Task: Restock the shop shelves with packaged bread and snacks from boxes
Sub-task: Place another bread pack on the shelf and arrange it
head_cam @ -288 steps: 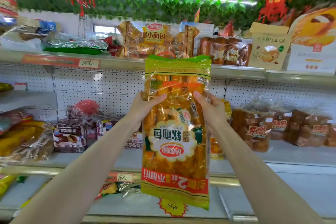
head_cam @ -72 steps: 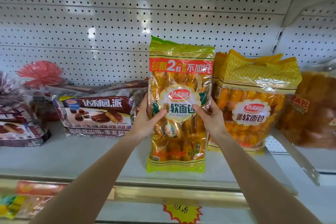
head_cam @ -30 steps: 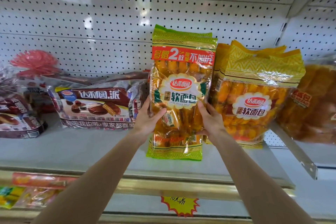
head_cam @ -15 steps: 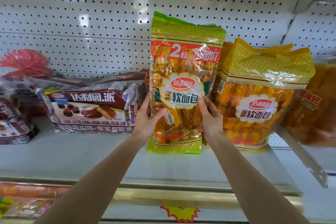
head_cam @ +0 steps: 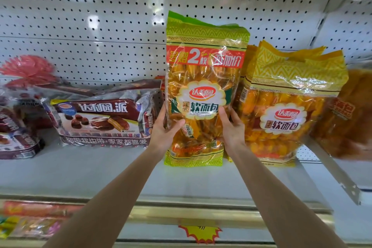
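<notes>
A tall green-and-orange bag of soft bread (head_cam: 204, 78) stands upright on the grey shelf (head_cam: 90, 171), close to the pegboard back wall. My left hand (head_cam: 166, 131) grips its left edge, thumb across the front. My right hand (head_cam: 232, 129) holds its right edge low down. Just to the right stands a wider yellow bag of the same bread (head_cam: 287, 106), touching the bag I hold.
A brown chocolate pie pack (head_cam: 100, 119) lies to the left, with a darker pack (head_cam: 16, 133) and a red bow (head_cam: 30, 69) beyond it. A bag of brown bread (head_cam: 350, 115) sits at far right past a slanted metal bracket (head_cam: 332, 173). A yellow price tag (head_cam: 200, 234) hangs below.
Since the earliest frame I turned the bag right way up and set it on the shelf. Over the last second it moved back toward the pegboard, beside the yellow bag.
</notes>
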### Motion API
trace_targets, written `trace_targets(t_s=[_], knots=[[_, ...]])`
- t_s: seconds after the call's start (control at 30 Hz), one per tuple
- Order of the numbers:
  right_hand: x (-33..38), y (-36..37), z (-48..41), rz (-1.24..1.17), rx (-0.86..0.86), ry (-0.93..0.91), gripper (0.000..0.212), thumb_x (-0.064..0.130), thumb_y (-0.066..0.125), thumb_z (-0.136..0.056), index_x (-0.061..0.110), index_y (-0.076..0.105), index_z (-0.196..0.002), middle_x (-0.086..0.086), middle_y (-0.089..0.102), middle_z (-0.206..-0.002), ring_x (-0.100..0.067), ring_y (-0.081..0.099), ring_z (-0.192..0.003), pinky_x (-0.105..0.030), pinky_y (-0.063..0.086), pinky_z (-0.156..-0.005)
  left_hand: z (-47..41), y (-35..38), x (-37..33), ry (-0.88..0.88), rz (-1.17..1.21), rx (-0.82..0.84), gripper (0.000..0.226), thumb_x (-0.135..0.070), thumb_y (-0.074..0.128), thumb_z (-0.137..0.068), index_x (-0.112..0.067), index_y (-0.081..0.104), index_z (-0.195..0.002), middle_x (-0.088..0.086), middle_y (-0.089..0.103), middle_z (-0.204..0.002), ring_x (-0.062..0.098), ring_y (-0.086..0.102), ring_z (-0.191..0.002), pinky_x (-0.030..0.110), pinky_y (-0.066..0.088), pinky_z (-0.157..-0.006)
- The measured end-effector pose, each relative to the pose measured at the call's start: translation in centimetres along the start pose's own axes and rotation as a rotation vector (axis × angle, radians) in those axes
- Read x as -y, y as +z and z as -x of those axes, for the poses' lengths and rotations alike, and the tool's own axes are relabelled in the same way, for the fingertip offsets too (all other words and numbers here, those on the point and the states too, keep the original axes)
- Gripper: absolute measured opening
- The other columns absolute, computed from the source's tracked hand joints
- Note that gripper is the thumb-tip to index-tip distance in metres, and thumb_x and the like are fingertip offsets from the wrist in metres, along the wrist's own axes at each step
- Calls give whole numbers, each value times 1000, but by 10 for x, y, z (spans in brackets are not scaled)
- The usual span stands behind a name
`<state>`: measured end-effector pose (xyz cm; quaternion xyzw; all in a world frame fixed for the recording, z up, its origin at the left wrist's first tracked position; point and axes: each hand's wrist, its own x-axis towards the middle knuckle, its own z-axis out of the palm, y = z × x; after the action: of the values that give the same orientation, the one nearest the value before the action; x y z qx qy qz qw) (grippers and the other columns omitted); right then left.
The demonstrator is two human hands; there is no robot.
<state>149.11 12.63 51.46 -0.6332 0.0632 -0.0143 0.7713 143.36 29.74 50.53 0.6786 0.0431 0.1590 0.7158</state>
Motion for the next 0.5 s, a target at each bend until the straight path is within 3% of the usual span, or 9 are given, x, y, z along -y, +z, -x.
trace_targets(t_s=[0.13, 0.33, 0.5], knots=[[2, -3, 7, 52, 26, 30, 72, 53, 65, -84, 33, 36, -147, 2, 52, -142, -27, 47, -131, -57, 41, -106, 4, -5, 1, -48, -51, 13, 78, -20, 71, -85, -36, 29, -149, -7, 60, -133, 15, 55, -124, 52, 43, -106], [2, -7, 13, 205, 57, 49, 84, 67, 61, -79, 35, 29, -150, 3, 39, -151, -29, 38, -137, -58, 36, -108, 8, -5, -1, -183, -192, -21, 87, -48, 71, -79, -37, 23, -151, -6, 46, -147, 19, 40, -136, 50, 33, -113], [6, -7, 14, 277, 71, 74, 85, 68, 59, -79, 38, 24, -151, 4, 34, -154, -31, 36, -138, -60, 39, -105, 12, 3, -2, -221, -195, 13, 91, -39, 68, -87, -37, 7, -154, -5, 38, -152, 23, 34, -140, 45, 28, -112]])
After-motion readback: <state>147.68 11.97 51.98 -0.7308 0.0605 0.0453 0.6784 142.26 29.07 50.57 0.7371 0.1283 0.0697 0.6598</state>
